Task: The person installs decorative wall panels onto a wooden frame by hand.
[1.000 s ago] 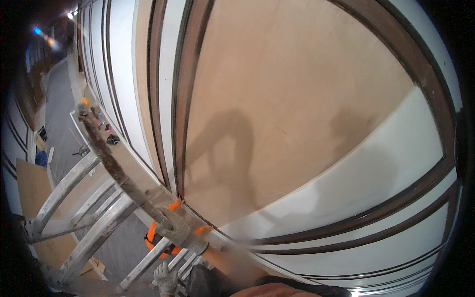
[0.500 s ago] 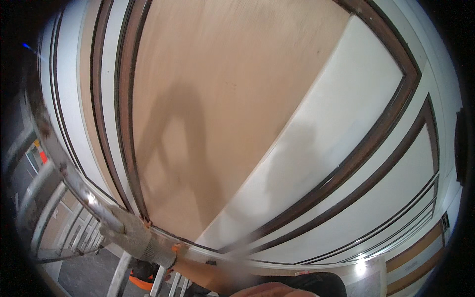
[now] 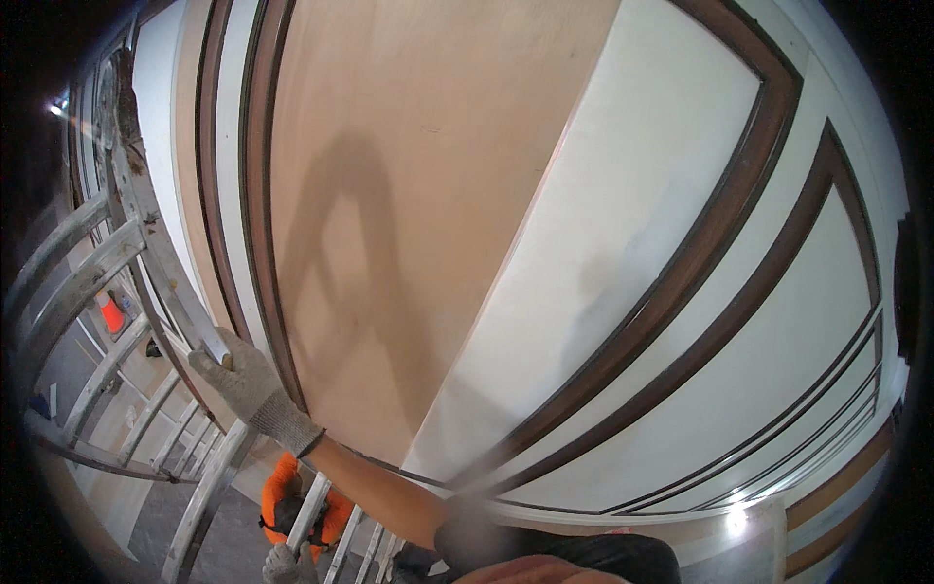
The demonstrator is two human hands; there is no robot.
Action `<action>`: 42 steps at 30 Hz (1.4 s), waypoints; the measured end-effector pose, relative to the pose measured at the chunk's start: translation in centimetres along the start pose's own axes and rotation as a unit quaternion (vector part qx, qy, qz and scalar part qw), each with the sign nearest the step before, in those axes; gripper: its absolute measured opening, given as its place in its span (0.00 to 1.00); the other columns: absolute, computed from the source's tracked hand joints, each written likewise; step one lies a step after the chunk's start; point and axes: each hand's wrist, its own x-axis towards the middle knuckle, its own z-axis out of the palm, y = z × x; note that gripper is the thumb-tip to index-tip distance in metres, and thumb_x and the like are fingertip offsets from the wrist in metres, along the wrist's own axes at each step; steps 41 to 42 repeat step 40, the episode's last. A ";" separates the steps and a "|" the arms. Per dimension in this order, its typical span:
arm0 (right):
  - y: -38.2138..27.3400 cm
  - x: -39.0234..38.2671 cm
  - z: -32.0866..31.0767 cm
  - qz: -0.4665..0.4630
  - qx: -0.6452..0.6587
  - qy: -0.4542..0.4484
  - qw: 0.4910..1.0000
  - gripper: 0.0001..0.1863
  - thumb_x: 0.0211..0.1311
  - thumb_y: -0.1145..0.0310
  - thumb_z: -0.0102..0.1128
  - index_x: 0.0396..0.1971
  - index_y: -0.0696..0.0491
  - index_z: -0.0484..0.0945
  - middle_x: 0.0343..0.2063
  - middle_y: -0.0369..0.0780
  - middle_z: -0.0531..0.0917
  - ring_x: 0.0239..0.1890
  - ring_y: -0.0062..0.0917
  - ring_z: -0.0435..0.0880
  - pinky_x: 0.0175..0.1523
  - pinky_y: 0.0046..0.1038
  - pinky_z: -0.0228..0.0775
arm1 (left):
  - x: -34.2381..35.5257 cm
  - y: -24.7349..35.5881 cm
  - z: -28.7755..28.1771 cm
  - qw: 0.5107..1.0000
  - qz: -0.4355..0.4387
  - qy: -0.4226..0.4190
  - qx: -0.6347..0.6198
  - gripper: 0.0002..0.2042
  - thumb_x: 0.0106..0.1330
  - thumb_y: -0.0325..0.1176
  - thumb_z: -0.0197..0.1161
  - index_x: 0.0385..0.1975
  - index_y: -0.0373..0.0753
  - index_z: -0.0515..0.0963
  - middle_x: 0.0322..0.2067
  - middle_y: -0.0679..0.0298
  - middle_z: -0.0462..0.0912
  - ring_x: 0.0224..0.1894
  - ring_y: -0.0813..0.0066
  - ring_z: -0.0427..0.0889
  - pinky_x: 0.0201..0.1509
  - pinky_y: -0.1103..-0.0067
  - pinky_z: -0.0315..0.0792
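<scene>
My left hand (image 3: 248, 384), in a grey knit glove, is closed at the end of a worn metal ladder rail (image 3: 175, 268). The rail slants up and away to the left from my fingers, and part of the grip is hidden behind the glove. My bare forearm and dark sleeve come in from the lower middle. Just right of the glove stands a tan wall panel (image 3: 467, 185) edged with dark brown moulding (image 3: 261, 195); a white strip (image 3: 613, 195) runs slanting along its right side. My right hand is out of view.
Ladder rungs (image 3: 83, 292) fill the left side. Below, a co-worker in orange (image 3: 336, 516) is by another ladder section, with a gloved hand (image 3: 287, 565) at its rail. An orange cone (image 3: 112, 313) stands on the floor. Brown-framed white panels (image 3: 769, 360) continue rightward.
The view has shifted, and my left hand, still at the rail, appears higher in the picture. More of the ladder, the cone and the co-worker in orange now shows.
</scene>
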 end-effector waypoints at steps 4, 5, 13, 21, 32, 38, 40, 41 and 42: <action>3.6 0.5 1.3 -0.051 -0.006 0.041 0.998 0.27 0.73 0.50 0.60 0.57 0.58 0.76 0.26 0.37 0.75 0.30 0.19 0.71 0.35 0.30 0.67 | -1.3 0.1 0.4 1.000 -0.007 0.014 -0.009 0.19 0.63 0.50 0.69 0.34 0.41 0.73 0.28 0.58 0.77 0.35 0.54 0.80 0.40 0.60 0.71; 4.7 0.7 1.4 -0.075 0.015 0.050 0.996 0.27 0.72 0.49 0.60 0.54 0.58 0.76 0.26 0.38 0.74 0.29 0.21 0.71 0.36 0.31 0.68 | -1.1 0.0 0.7 1.000 -0.001 0.014 -0.014 0.19 0.63 0.50 0.69 0.34 0.41 0.73 0.28 0.58 0.77 0.35 0.54 0.80 0.40 0.60 0.71; 6.5 0.4 1.7 -0.114 0.025 0.055 0.992 0.22 0.71 0.48 0.61 0.38 0.54 0.71 0.25 0.34 0.71 0.29 0.19 0.70 0.36 0.28 0.68 | -0.6 -2.1 5.3 0.994 -0.001 0.108 0.007 0.22 0.58 0.55 0.69 0.33 0.44 0.71 0.27 0.61 0.72 0.33 0.59 0.77 0.37 0.63 0.68; 7.8 0.9 1.9 -0.160 0.072 0.030 0.984 0.19 0.69 0.53 0.61 0.37 0.55 0.73 0.24 0.32 0.73 0.26 0.15 0.74 0.33 0.23 0.72 | -1.0 -1.5 6.2 0.986 0.008 0.165 0.036 0.20 0.66 0.52 0.67 0.32 0.41 0.71 0.30 0.58 0.72 0.38 0.56 0.77 0.43 0.61 0.70; 8.9 1.7 2.7 -0.262 0.036 0.034 0.964 0.16 0.67 0.57 0.57 0.32 0.57 0.75 0.21 0.36 0.79 0.21 0.19 0.79 0.26 0.29 0.74 | -1.1 -3.9 9.3 0.979 -0.071 0.192 -0.002 0.26 0.67 0.53 0.66 0.52 0.36 0.75 0.44 0.52 0.77 0.49 0.51 0.77 0.55 0.59 0.71; 9.1 2.6 1.5 -0.248 0.164 0.007 0.955 0.11 0.66 0.64 0.58 0.31 0.58 0.75 0.20 0.38 0.78 0.18 0.21 0.78 0.20 0.28 0.69 | -0.6 -2.5 10.4 0.951 -0.015 0.308 0.015 0.25 0.62 0.50 0.71 0.51 0.39 0.77 0.44 0.57 0.81 0.47 0.58 0.81 0.54 0.62 0.72; 9.4 3.3 -0.1 -0.266 0.160 0.010 0.950 0.11 0.67 0.64 0.57 0.32 0.58 0.75 0.20 0.38 0.78 0.17 0.22 0.78 0.20 0.28 0.69 | -0.6 -1.5 10.4 0.949 0.001 0.314 0.001 0.24 0.62 0.49 0.71 0.51 0.40 0.77 0.43 0.58 0.81 0.47 0.58 0.81 0.54 0.63 0.72; 9.4 3.3 -0.1 -0.266 0.160 0.010 0.950 0.11 0.67 0.64 0.57 0.32 0.58 0.75 0.20 0.38 0.78 0.17 0.22 0.78 0.20 0.28 0.69 | -0.6 -1.5 10.4 0.949 0.001 0.314 0.001 0.24 0.62 0.49 0.71 0.51 0.40 0.77 0.43 0.58 0.81 0.47 0.58 0.81 0.54 0.63 0.72; 9.4 3.3 -0.1 -0.266 0.160 0.010 0.950 0.11 0.67 0.64 0.57 0.32 0.58 0.75 0.20 0.38 0.78 0.17 0.22 0.78 0.20 0.28 0.69 | -0.6 -1.5 10.4 0.949 0.001 0.314 0.001 0.24 0.62 0.49 0.71 0.51 0.40 0.77 0.43 0.58 0.81 0.47 0.58 0.81 0.54 0.63 0.72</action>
